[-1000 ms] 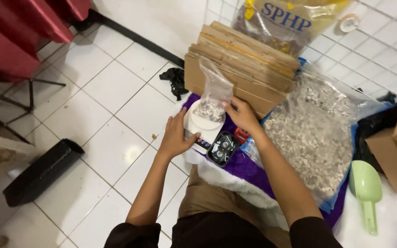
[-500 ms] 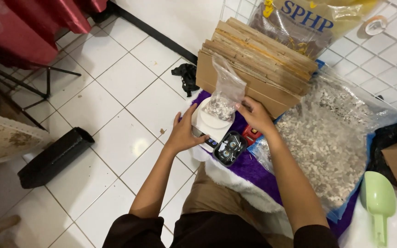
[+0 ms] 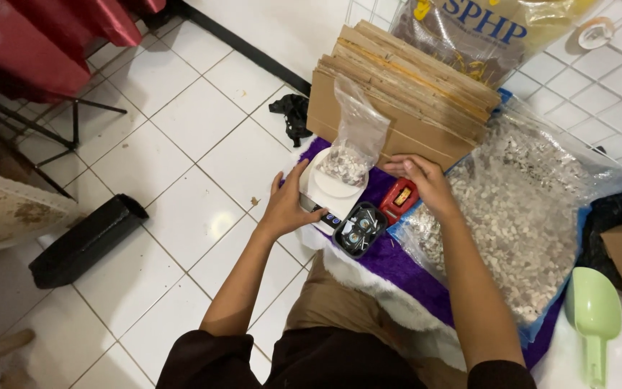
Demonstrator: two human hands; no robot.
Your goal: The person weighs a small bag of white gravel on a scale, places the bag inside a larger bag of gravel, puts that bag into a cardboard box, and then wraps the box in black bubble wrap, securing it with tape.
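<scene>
A small clear plastic bag (image 3: 358,137) partly filled with pale chips stands on a white kitchen scale (image 3: 331,189) on a purple cloth (image 3: 404,266). My left hand (image 3: 287,203) rests against the scale's left side, fingers apart. My right hand (image 3: 425,181) hovers just right of the bag, above a small red object (image 3: 402,197), holding nothing. A small black tray (image 3: 360,229) with round pieces sits in front of the scale.
A large clear sack of pale chips (image 3: 534,209) lies at the right. A stack of flat cardboard (image 3: 412,86) stands behind the scale. A green scoop (image 3: 595,313) lies at the lower right. A black roll (image 3: 88,238) lies on the white tiled floor at the left.
My right hand has let go of the small bag's top and drawn back to the right. The bag now stands alone on the scale. My left hand stays at the scale.
</scene>
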